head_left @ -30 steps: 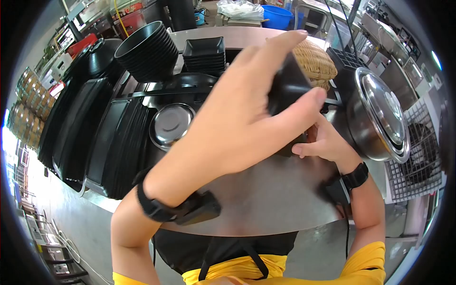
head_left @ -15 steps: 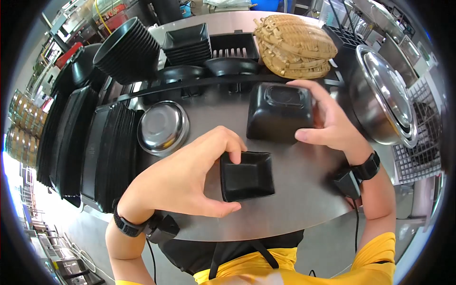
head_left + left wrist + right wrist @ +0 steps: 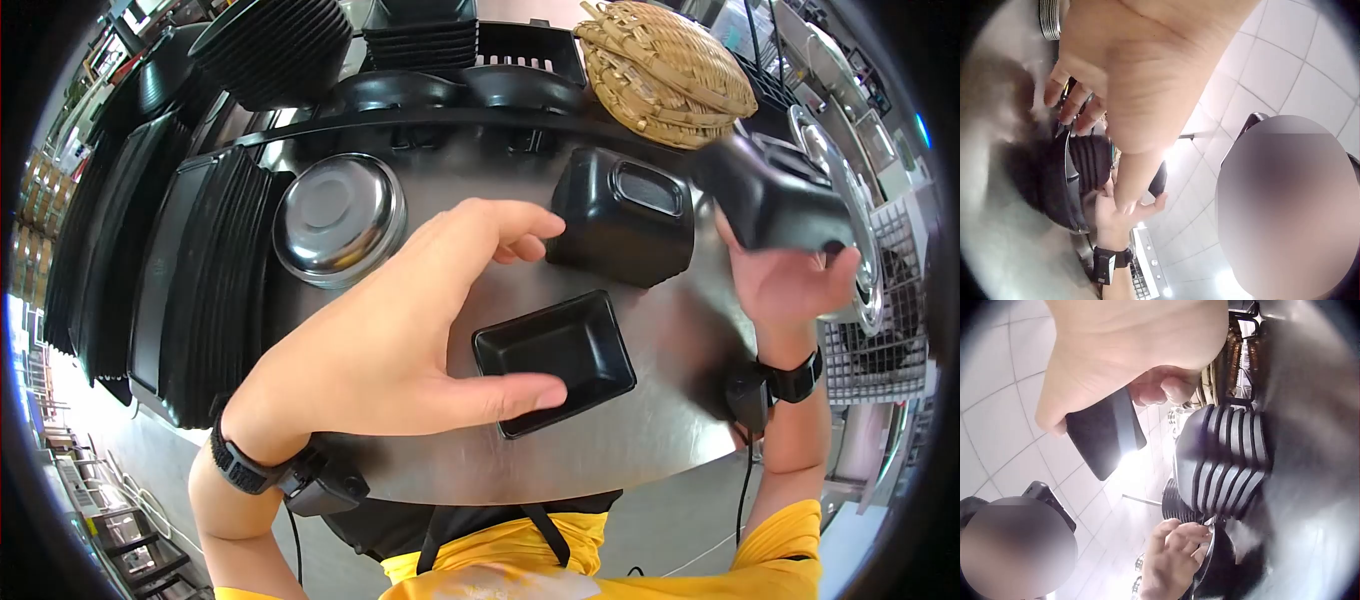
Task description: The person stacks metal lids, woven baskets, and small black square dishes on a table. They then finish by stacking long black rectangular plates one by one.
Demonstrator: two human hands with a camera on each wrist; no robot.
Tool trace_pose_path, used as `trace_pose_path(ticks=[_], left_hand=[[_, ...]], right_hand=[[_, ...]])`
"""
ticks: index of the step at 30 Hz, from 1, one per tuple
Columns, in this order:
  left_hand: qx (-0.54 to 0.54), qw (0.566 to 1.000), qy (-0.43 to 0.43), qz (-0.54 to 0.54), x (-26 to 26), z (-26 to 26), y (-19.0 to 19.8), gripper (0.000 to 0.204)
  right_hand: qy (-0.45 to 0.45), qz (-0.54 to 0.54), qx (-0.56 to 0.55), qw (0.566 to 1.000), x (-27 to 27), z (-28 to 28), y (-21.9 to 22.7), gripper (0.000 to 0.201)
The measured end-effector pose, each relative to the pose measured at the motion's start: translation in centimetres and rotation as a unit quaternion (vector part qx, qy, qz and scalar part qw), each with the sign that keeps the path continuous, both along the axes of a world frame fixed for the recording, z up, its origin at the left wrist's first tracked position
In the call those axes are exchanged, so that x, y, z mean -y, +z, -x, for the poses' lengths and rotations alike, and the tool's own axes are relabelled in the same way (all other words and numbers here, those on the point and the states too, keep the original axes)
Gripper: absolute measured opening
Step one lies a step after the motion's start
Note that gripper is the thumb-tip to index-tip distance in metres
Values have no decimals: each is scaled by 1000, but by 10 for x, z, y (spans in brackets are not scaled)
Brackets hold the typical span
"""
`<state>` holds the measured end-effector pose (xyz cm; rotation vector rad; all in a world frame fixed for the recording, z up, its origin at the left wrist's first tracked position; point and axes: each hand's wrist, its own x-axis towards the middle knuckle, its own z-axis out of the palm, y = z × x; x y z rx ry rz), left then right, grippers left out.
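On the steel table, a small black rectangular dish (image 3: 560, 350) sits hollow side up. My left hand (image 3: 370, 330) hovers over its left side, thumb extended across the near rim and fingers bent loosely above, gripping nothing. Behind the dish stands a stack of upside-down black dishes (image 3: 625, 225); its separate rims show in the right wrist view. Off to the right, my right hand (image 3: 785, 280) holds up another black dish (image 3: 770, 195), bottom upward. The right wrist view shows that raised dish (image 3: 1107, 434) between thumb and fingers.
Left of my left hand lies an upturned metal bowl (image 3: 340, 215). Long black trays (image 3: 200, 280) line the left edge. Black bowls (image 3: 275, 50), square dishes (image 3: 420, 35) and woven baskets (image 3: 665, 75) stand at the back. A lidded steel pot (image 3: 850, 200) is at far right.
My right hand has moved from the upturned stack out to the right, lifting one dish. My left hand, earlier at the upright dish's rim with a finger inside, has let go of it.
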<state>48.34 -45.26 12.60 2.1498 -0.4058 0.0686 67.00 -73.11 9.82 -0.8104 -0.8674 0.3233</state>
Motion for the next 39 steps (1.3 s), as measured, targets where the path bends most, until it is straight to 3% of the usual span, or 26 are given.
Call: trace_pose_path(ticks=[1, 2, 3, 6, 9, 11, 13, 16, 18, 21, 22, 23, 26, 29, 30, 32, 36, 39], left_hand=[[18, 1000, 13, 18, 0, 0, -1, 88], [23, 999, 13, 23, 1, 0, 1, 85], [24, 999, 16, 24, 1, 0, 2, 85], [6, 1000, -17, -9, 1, 1, 2, 85], [-38, 998, -55, 3, 3, 1, -4, 85], [-22, 997, -57, -49, 3, 1, -3, 89], [-24, 997, -59, -39, 2, 0, -7, 91], [-33, 997, -65, -39, 2, 0, -6, 95], [-38, 996, -68, -49, 3, 0, -4, 96], [-70, 994, -63, -60, 3, 0, -4, 99], [-56, 995, -66, -41, 2, -1, -8, 101], [-43, 996, -69, -22, 2, -1, -12, 103], [-33, 996, -82, 4, 2, -2, -17, 99], [-38, 996, -82, 2, 3, -2, -17, 102], [-38, 996, -83, 2, 3, -2, -17, 102], [-49, 995, -85, -1, 3, -2, -15, 102], [-48, 993, -104, -17, 2, -3, -11, 101], [-33, 993, -106, -49, 2, -2, -9, 112]], right_hand=[[-181, 15, -66, 981, -4, 11, 3, 93], [-97, 38, -48, 993, 4, 7, 7, 102], [-95, 39, -47, 994, 5, 7, 9, 102], [58, 75, -37, 995, -6, 15, 26, 104], [17, 81, -4, 997, -9, 24, 29, 100], [8, 108, 3, 994, -4, 37, 42, 97], [105, 56, 126, 985, -10, 37, 43, 102], [85, 70, 160, 981, -17, 50, 43, 115], [-31, 176, 12, 984, -28, 81, 52, 125], [-202, 317, -207, 904, -40, 118, 64, 142], [68, 227, 146, 960, -11, 73, 32, 153], [76, 274, 257, 924, -12, 69, 37, 145], [82, 259, 298, 915, -22, 67, 28, 121], [53, 356, 347, 866, -21, 66, 31, 90], [52, 356, 347, 866, -22, 67, 35, 90], [37, 429, 398, 810, -23, 70, 42, 69], [49, 417, 378, 825, -24, 71, 42, 64], [92, 402, 412, 813, -22, 61, 36, 63]])
